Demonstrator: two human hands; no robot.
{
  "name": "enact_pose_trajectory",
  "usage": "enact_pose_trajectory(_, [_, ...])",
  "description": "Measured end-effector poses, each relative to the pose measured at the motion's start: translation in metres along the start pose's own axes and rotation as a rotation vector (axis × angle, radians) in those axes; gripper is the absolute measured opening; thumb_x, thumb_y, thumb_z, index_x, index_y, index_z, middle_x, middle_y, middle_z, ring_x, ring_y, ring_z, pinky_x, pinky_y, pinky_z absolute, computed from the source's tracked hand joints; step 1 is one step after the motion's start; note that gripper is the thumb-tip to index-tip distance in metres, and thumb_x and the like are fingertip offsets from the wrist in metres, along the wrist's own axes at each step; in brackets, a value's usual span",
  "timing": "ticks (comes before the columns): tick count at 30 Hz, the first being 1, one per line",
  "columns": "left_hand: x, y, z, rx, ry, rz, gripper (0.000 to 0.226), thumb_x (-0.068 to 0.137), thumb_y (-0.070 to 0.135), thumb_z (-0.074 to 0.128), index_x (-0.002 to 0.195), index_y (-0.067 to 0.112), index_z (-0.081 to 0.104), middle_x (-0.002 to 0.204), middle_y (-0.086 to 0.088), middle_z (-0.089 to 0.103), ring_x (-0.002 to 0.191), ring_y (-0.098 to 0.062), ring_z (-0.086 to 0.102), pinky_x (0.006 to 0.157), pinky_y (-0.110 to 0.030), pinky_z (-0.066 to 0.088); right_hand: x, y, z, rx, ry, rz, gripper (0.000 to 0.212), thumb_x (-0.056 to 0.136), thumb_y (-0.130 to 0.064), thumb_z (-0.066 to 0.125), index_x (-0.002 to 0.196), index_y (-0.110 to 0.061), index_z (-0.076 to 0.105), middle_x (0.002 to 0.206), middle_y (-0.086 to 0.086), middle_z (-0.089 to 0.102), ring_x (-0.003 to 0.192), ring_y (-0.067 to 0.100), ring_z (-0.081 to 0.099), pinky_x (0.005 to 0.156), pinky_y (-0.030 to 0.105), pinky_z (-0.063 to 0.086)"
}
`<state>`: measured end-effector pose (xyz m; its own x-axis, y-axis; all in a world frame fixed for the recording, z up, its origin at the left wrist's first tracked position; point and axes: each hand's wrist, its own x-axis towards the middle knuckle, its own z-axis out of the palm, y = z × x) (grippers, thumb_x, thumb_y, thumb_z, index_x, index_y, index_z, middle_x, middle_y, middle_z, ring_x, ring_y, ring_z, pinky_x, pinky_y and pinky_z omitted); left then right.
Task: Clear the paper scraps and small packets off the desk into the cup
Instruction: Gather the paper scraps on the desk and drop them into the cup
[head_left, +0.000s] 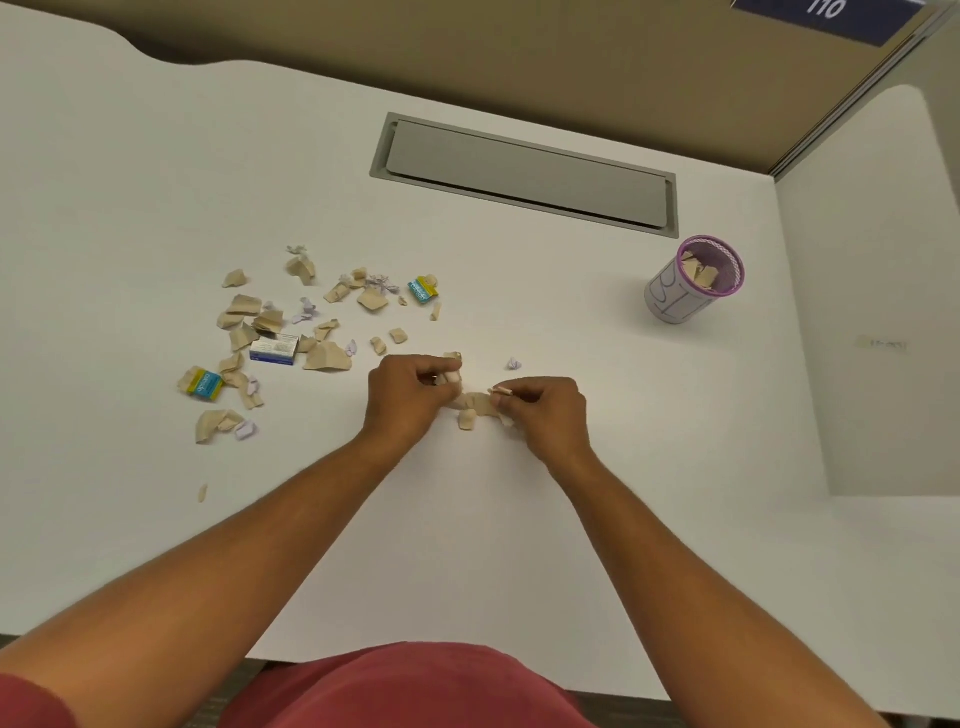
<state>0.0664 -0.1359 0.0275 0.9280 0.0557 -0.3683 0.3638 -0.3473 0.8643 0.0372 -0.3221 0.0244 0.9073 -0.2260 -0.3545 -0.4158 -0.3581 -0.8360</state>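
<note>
Tan and lilac paper scraps (291, 332) lie scattered over the left middle of the white desk (519, 519), with small packets among them: a blue-and-white one (274, 349) and two teal-and-yellow ones (205, 384) (423, 290). My left hand (402, 392) pinches a tan scrap at its fingertips. My right hand (543, 410) pinches another scrap. Between them sits a small heap of tan scraps (475, 408). The purple-rimmed mesh cup (693, 280) stands upright at the right, far from both hands, with tan scraps inside.
A grey cable hatch (524, 174) is set into the desk behind the scraps. A white divider panel (872, 312) rises along the right side. One lilac scrap (514, 364) lies alone beyond my right hand; a tan bit (202, 492) lies near the left front.
</note>
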Motion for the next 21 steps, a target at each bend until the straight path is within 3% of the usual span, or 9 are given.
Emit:
enact_pose_trajectory(3, [0.001,0.015,0.005,-0.287,-0.065,-0.129,0.029,0.083,0.004,0.087,0.109,0.017,0.083,0.102,-0.005,0.083,0.095,-0.019,0.079,0.078,-0.024,0.057,0.002,-0.002,-0.021,0.418,-0.071,0.182,0.013,0.083,-0.011,0.082,0.096,-0.011,0.083,0.096,0.006,0.081,0.096,0.022,0.077,0.089,0.033,0.059])
enact_pose_trajectory(5, [0.001,0.032,0.015,-0.457,-0.119,-0.161,0.030,0.082,-0.002,0.087,0.109,0.011,0.081,0.101,-0.009,0.083,0.095,-0.021,0.080,0.084,-0.025,0.062,0.004,-0.005,-0.038,0.611,-0.096,0.234,0.015,0.085,-0.007,0.080,0.100,-0.005,0.081,0.101,0.008,0.080,0.094,0.020,0.075,0.087,0.028,0.058])
enact_pose_trajectory(10, [0.009,0.081,0.052,-0.622,-0.249,-0.167,0.029,0.084,-0.009,0.081,0.110,0.003,0.077,0.090,-0.008,0.082,0.085,-0.020,0.081,0.080,-0.021,0.063,0.019,-0.014,-0.090,0.895,-0.033,0.260,0.014,0.084,-0.002,0.077,0.098,-0.003,0.078,0.096,0.006,0.079,0.086,0.016,0.076,0.082,0.022,0.060])
enact_pose_trajectory(15, [0.026,0.145,0.108,-0.613,-0.368,-0.160,0.027,0.083,-0.011,0.082,0.105,0.004,0.077,0.095,-0.012,0.082,0.086,-0.023,0.082,0.080,-0.022,0.063,0.048,-0.027,-0.164,0.971,0.062,0.151,0.014,0.088,-0.001,0.074,0.101,-0.004,0.077,0.099,0.005,0.077,0.087,0.014,0.074,0.080,0.022,0.060])
enact_pose_trajectory(18, [0.039,0.184,0.149,-0.567,-0.404,-0.146,0.024,0.084,-0.012,0.081,0.100,0.005,0.078,0.092,-0.012,0.082,0.083,-0.021,0.082,0.076,-0.022,0.064,0.069,-0.036,-0.205,0.890,0.121,0.111,0.024,0.087,-0.004,0.077,0.111,-0.002,0.076,0.115,0.011,0.075,0.097,0.016,0.073,0.081,0.024,0.061])
enact_pose_trajectory(21, [0.053,0.215,0.186,-0.505,-0.424,-0.152,0.022,0.082,-0.015,0.080,0.097,-0.001,0.077,0.091,-0.014,0.081,0.084,-0.025,0.081,0.075,-0.025,0.065,0.091,-0.045,-0.233,0.751,0.185,0.096,0.030,0.085,-0.002,0.079,0.114,0.005,0.074,0.111,0.018,0.077,0.092,0.024,0.077,0.078,0.029,0.062])
